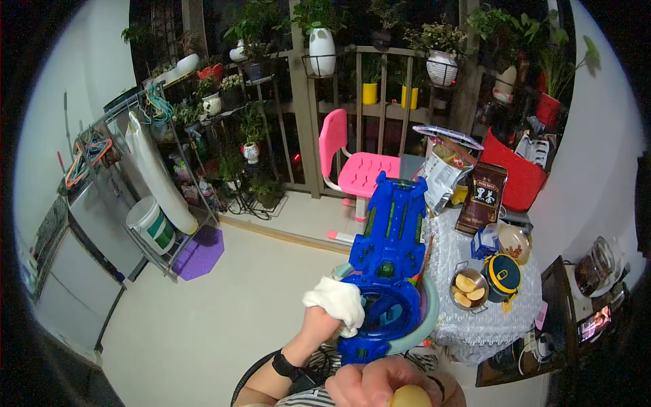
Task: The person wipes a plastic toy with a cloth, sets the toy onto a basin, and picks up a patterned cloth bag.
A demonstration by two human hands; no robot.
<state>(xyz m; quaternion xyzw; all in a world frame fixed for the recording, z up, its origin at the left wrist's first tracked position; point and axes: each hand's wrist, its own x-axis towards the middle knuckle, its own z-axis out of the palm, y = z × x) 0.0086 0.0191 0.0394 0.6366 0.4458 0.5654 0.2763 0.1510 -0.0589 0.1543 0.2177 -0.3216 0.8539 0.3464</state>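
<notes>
Clutching cloth (337, 304), left fingers (321, 321) beside blue toy (385, 254); yellow piece (411, 397) gripped in right fingers (358, 384)

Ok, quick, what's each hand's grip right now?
Left hand: closed, holding the cloth.
Right hand: closed, holding a yellowish piece; exactly what, can't tell.

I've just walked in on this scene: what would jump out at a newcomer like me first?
Probably the big bright-blue plastic piece in the centre, with the person's left hand holding a white cloth at its near left side. Next, the pink chair just beyond it, before the railing, and the purple mat on the floor to the left.
</notes>
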